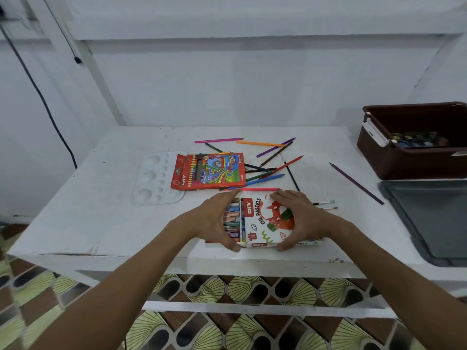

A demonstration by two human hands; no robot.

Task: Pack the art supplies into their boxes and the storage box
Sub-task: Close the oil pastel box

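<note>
A white oil pastels box (262, 221) with a red cat lies near the table's front edge. Its tray of pastels (233, 219) sticks out on the left. My left hand (214, 219) grips the tray end, thumb at the front. My right hand (300, 218) grips the box sleeve from the right. A red colour pencil box (209, 171) lies behind, flap open. Several loose colour pencils (267, 157) are scattered beside it. One purple pencil (356, 183) lies apart to the right. A brown storage box (414, 145) stands at the far right.
A white paint palette (154, 180) lies left of the pencil box. Two thin brushes (326, 205) poke out behind my right hand. A grey lid (429, 218) lies in front of the storage box, which holds a paint set (417, 140). The white table (101, 210) ends just below my hands.
</note>
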